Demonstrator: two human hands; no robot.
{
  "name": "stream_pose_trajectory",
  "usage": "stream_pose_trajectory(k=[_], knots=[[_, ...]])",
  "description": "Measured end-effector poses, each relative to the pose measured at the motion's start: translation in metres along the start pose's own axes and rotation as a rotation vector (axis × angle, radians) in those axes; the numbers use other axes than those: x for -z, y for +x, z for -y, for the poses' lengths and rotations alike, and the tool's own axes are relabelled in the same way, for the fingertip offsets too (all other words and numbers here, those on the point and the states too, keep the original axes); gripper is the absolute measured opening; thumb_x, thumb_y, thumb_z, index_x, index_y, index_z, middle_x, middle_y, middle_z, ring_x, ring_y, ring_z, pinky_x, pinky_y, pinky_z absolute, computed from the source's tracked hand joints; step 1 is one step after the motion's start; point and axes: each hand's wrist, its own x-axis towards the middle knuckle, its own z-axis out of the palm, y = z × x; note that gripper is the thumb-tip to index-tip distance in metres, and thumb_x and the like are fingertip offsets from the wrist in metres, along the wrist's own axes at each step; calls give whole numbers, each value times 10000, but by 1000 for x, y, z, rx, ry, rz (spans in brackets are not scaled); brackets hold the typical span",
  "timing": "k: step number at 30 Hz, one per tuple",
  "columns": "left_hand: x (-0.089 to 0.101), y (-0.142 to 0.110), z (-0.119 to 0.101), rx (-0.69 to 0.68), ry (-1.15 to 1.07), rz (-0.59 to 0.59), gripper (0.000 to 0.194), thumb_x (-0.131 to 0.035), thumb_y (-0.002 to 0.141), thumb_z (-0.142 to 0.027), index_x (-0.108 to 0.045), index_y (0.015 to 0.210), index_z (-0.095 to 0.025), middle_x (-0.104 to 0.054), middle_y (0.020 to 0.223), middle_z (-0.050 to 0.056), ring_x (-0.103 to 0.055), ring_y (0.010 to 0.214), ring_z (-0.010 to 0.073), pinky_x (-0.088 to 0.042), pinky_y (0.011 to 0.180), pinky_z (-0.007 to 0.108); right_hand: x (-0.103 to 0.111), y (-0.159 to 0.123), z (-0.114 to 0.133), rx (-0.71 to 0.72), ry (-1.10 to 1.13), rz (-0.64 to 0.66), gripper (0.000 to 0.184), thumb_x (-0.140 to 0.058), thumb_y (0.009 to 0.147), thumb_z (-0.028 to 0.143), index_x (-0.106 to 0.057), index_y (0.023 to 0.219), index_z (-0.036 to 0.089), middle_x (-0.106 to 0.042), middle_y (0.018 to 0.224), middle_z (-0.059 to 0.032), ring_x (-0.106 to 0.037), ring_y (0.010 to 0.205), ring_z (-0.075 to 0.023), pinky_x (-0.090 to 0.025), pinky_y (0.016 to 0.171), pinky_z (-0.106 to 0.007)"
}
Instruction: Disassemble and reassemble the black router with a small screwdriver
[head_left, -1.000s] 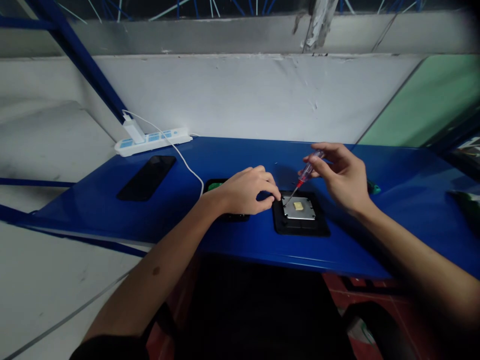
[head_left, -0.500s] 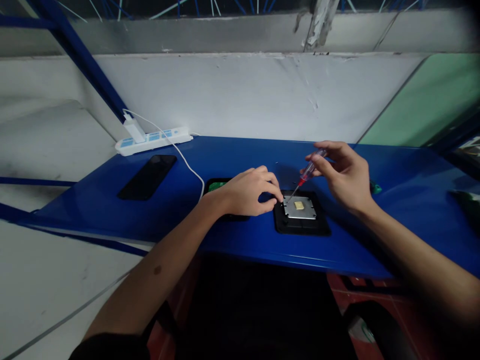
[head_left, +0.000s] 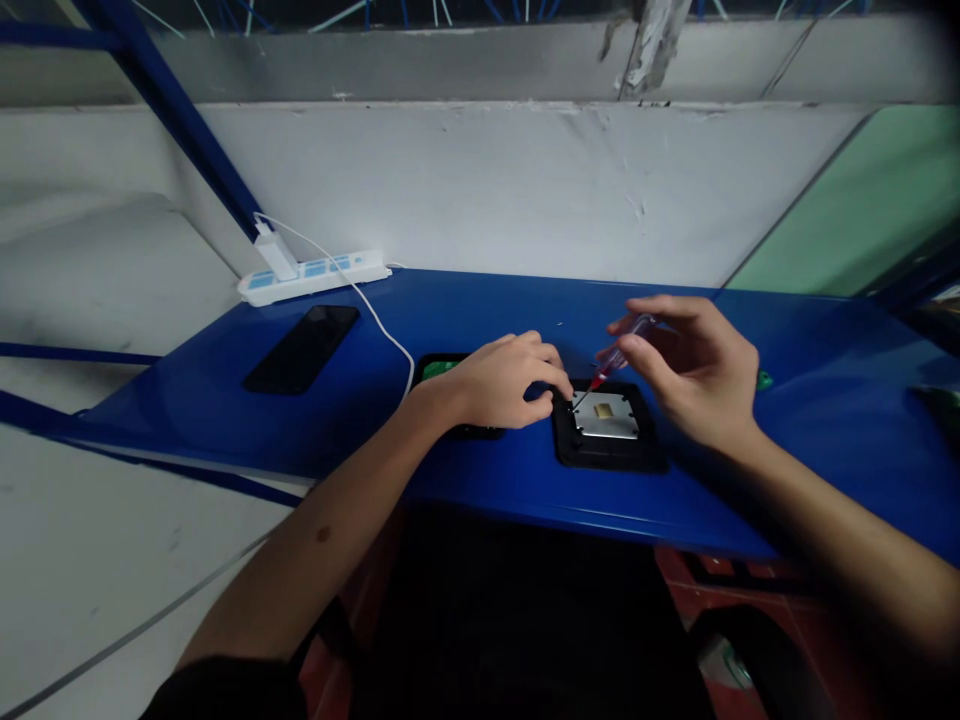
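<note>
Screwdriver (head_left: pixel 616 358) leaned lower than before, gripped by right hand (head_left: pixel 697 370); left hand (head_left: pixel 514 380) sat half-open near corner of metal plate (head_left: pixel 604 426).

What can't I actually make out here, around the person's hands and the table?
All in the head view:
- Whether the tip of the screwdriver sits in a screw on the metal plate: too small.
- Much of the black tray with the green part: hidden by the left hand and wrist.
- The small green thing beside the right hand: too small and blurred.
- The dark object: cut off by the right edge.
</note>
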Motion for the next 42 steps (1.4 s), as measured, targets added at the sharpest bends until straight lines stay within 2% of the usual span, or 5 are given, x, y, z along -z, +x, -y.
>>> stream_pose_trajectory(k=[8, 20, 24, 28, 42], knots=[[0, 0, -2, 14, 22, 6, 284, -501, 897, -202, -746, 1022, -276, -701, 1118, 25, -550, 993, 232, -427, 895, 380, -2, -8, 6, 121, -107, 85, 350, -717, 858, 220, -657, 1180, 342, -707, 983, -14, -742, 829, -192, -657, 690, -356], [2, 1, -3, 19, 22, 14, 282, -510, 893, -177, -737, 1030, -272, -707, 1132, 11, -541, 979, 222, -419, 886, 356, 0, -8, 4, 161, -139, 49, 345, -720, 860, 233, -649, 1188, 313, -720, 1017, -27, -743, 791, -177, -655, 672, -333], [2, 0, -2, 19, 10, 11, 293, -501, 900, -179, -732, 1056, -270, -707, 1153, 6, -543, 992, 219, -411, 894, 353, 1, -4, 2, 136, -69, -27, 333, -733, 854, 218, -658, 1174, 272, -731, 980, -37, -743, 722, -173, -648, 666, -345], [2, 0, -2, 18, -6, 0, 290, -502, 900, -186, -731, 1059, -268, -713, 1164, -2, -551, 998, 220, -410, 901, 361, 4, 3, -4, 95, -1, -72, 288, -721, 868, 224, -671, 1143, 295, -729, 925, -23, -736, 709, -179, -649, 652, -363], [4, 0, -4, 26, -7, 14, 286, -502, 898, -190, -732, 1049, -267, -716, 1168, -1, -559, 999, 222, -421, 879, 373, 9, 8, -13, 17, 58, -78, 254, -721, 874, 264, -673, 1119, 313, -711, 914, -17, -723, 688, -177, -644, 625, -375]])
